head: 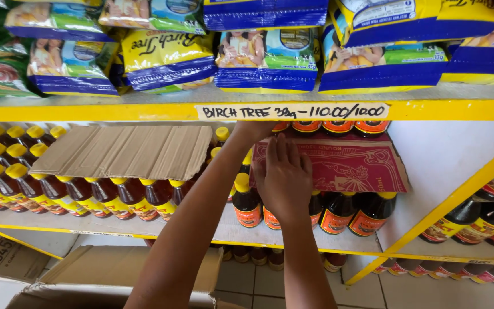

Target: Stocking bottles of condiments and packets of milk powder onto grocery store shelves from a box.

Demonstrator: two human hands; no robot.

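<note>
My right hand (284,180) lies flat, fingers together and pointing up, on the left edge of a red cardboard sheet (350,166). That sheet covers a row of dark sauce bottles with yellow caps (247,203). More dark bottles (338,127) stand on top of the sheet, at the back. My left hand (253,131) reaches deeper into the shelf, just left of the red sheet. Its fingers are hidden behind the yellow shelf edge (87,110).
A brown cardboard sheet (127,151) covers similar bottles on the left. Blue, yellow and green packets (267,57) fill the shelf above. An open cardboard box (115,274) sits below me. Further bottles (487,217) stand on the slanted shelf at right.
</note>
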